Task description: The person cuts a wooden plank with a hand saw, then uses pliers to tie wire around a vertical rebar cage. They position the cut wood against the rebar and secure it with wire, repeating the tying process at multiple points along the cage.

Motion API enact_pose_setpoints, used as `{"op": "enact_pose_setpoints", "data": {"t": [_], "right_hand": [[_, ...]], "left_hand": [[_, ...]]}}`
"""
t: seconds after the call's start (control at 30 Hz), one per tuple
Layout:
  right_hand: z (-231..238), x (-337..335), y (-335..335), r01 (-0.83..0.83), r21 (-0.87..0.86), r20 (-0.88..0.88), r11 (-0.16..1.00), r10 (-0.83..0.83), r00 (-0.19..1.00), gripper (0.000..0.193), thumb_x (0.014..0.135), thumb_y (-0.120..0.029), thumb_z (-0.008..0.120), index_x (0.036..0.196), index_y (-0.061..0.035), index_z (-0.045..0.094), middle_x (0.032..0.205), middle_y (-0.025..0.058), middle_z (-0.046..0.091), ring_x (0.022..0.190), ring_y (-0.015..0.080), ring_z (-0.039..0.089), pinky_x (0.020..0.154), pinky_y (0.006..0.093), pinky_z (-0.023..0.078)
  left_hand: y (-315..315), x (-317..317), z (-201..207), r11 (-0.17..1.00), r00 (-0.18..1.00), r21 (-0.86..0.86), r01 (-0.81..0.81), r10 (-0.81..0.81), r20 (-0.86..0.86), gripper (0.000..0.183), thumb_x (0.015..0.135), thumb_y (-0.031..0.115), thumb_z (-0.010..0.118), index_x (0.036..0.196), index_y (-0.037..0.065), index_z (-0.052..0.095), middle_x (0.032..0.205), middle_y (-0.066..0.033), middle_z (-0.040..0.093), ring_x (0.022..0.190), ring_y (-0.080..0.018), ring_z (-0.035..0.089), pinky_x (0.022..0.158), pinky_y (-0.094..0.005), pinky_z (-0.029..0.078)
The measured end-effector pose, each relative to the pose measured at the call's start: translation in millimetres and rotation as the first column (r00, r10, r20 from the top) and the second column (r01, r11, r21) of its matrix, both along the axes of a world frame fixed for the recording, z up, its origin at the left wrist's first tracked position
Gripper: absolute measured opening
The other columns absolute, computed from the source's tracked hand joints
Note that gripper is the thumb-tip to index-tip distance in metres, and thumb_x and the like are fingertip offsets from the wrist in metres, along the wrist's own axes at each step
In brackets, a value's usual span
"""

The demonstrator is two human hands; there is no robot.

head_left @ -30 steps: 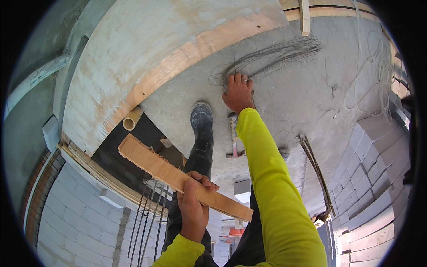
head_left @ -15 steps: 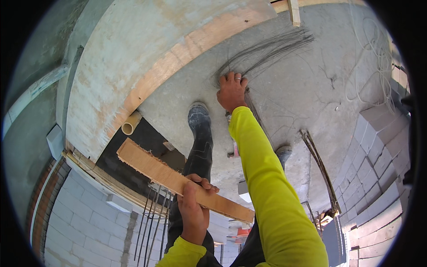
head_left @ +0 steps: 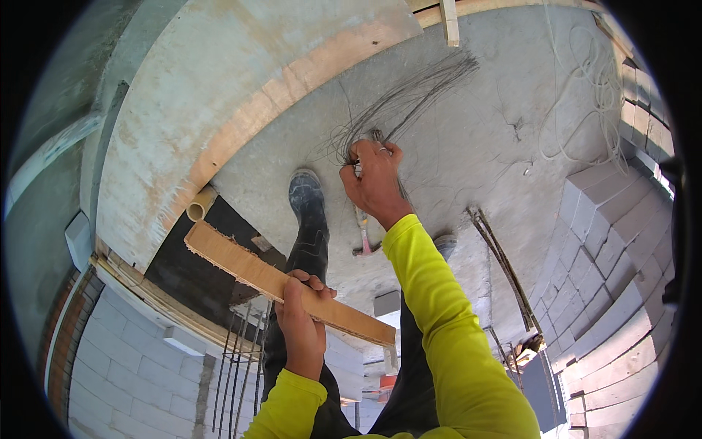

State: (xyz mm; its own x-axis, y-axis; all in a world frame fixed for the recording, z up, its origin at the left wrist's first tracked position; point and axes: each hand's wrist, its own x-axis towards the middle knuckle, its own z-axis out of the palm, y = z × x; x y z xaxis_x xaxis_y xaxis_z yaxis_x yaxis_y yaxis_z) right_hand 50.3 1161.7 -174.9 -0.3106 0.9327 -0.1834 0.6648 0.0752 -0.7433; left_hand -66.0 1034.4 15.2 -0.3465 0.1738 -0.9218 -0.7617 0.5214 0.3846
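Observation:
My left hand (head_left: 301, 333) is closed around the middle of a narrow plywood strip (head_left: 241, 262) with a ragged edge, held at a slant above my legs. Farther off, my right hand (head_left: 374, 179) is down at the floor, fingers curled and pinching at the near end of a loose bundle of thin dark wires (head_left: 424, 84). The fingertips partly hide what they grip. A dark metal tip (head_left: 377, 135) shows just beyond them; its kind is unclear. Close below this hand lies a hammer (head_left: 365, 245) with a reddish head, its handle partly hidden.
A large plywood sheet (head_left: 197, 80) curves along the left, beside a dark opening (head_left: 197, 260) with a tube (head_left: 201, 203) at its edge. Upright steel bars (head_left: 238, 358) stand lower left. Pale blocks (head_left: 585, 256) are stacked at right, near coiled white cord (head_left: 603, 95) and rusty rods (head_left: 504, 267).
My right hand has drawn slightly nearer and its fingers have curled in. The wires have shifted and spread near it. More of the hammer shows. My left hand still holds the plywood strip.

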Motion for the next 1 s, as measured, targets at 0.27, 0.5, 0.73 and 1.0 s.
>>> {"op": "enact_pose_setpoints", "data": {"t": [0.27, 0.5, 0.73, 1.0], "right_hand": [[141.2, 84.3, 26.5, 0.214, -0.335, -0.469, 0.918, -0.359, 0.807, 0.014, 0.083, -0.002, 0.054, 0.097, -0.0052, 0.056, 0.092, 0.0092, 0.065, 0.089, 0.0237, 0.06, 0.098, 0.0459, 0.039], [223.6, 141.0, 20.4, 0.381, -0.435, -0.747, 0.816, -0.563, 0.353, 0.016, 0.08, -0.001, 0.051, 0.094, -0.0059, 0.046, 0.083, 0.011, 0.052, 0.081, 0.0214, 0.05, 0.08, 0.0385, 0.045], [359.7, 197.2, 4.1, 0.376, -0.413, -0.694, 0.83, -0.554, 0.46, 0.016, 0.08, -0.003, 0.049, 0.096, -0.005, 0.047, 0.078, 0.0098, 0.05, 0.076, 0.0205, 0.047, 0.072, 0.0328, 0.04], [539.0, 230.8, 10.2, 0.494, -0.293, -0.53, 0.819, -0.569, 0.629, 0.014, 0.086, 0.002, 0.046, 0.098, -0.0033, 0.048, 0.083, 0.0076, 0.053, 0.077, 0.0159, 0.049, 0.073, 0.0305, 0.043]], "left_hand": [[-3.8, 12.8, -7.1, 0.999, 0.999, 0.053, 0.003, -0.001, -0.034, 0.019, 0.1, 0.026, 0.056, 0.103, 0.007, 0.055, 0.084, -0.0057, 0.059, 0.071, -0.016, 0.058, 0.076, -0.0382, 0.053], [-17.2, 23.3, -18.6, 0.997, 0.994, 0.079, 0.021, -0.012, -0.112, 0.016, 0.099, 0.023, 0.059, 0.099, 0.006, 0.057, 0.083, -0.0055, 0.059, 0.066, -0.0159, 0.058, 0.07, -0.0354, 0.053], [-14.3, 29.2, 29.2, 0.97, 0.952, 0.163, 0.179, -0.128, -0.278, 0.006, 0.095, 0.012, 0.061, 0.095, 0.007, 0.058, 0.079, -0.003, 0.058, 0.068, -0.0136, 0.056, 0.068, -0.0314, 0.051], [69.5, -33.0, 211.4, 0.828, 0.874, 0.473, 0.3, -0.039, -0.485, 0.003, 0.095, 0.006, 0.059, 0.096, 0.007, 0.057, 0.085, -0.0023, 0.057, 0.075, -0.0134, 0.053, 0.076, -0.032, 0.048]]}}
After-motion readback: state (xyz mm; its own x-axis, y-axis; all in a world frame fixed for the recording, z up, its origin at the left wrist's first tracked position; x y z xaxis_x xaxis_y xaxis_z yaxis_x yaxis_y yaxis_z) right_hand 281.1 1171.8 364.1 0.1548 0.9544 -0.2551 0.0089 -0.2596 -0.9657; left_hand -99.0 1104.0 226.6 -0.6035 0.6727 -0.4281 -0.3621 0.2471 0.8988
